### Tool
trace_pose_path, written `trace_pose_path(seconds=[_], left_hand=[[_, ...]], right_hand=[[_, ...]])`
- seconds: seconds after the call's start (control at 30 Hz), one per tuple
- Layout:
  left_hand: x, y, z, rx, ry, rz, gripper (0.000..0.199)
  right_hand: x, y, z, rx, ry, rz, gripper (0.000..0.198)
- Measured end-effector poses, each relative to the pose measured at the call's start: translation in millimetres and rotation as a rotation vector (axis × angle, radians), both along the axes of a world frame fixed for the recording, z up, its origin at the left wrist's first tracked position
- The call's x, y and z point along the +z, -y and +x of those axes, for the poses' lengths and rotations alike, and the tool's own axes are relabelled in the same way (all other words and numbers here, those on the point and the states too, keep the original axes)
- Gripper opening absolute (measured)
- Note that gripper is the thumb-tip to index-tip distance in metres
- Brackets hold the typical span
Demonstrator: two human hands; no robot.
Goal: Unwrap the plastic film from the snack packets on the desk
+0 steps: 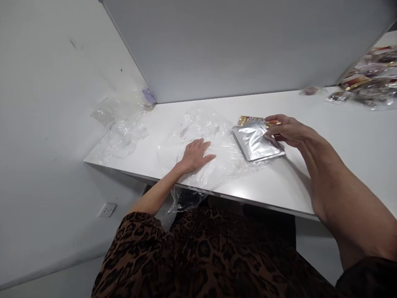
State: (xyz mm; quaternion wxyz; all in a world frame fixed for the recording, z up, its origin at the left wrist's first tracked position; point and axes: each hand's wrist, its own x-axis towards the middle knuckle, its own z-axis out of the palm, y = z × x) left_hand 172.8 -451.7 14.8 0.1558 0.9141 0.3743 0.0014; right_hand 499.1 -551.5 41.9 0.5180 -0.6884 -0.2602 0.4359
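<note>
Fingers of the right hand (287, 129) pinch the foil pouch (257, 142); left hand (195, 155) lies flat, fingers spread, on clear plastic (214, 128).

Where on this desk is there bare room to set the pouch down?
Bare desk lies right of the silver pouch under the right hand, up to the packet pile at far right. The left hand presses the clear plastic sheet; more crumpled plastic crowds the left corner.
</note>
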Motion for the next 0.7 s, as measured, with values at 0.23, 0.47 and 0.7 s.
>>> trace_pose_path(seconds=[0.23, 0.47, 0.7], left_hand=[[-8.1, -6, -18, 0.044, 0.113, 0.126, 0.047], [-17.2, -12, -27, 0.084, 0.264, 0.251, 0.012], [-6.8, -23, -64, 0.368, 0.713, 0.364, 0.013]], right_hand=[[-6, 5, 37, -0.075, 0.109, -0.051, 0.048], [-19, 7, 67, -0.373, 0.237, -0.098, 0.058], [-35, 8, 72, -0.475, 0.562, -0.118, 0.061]])
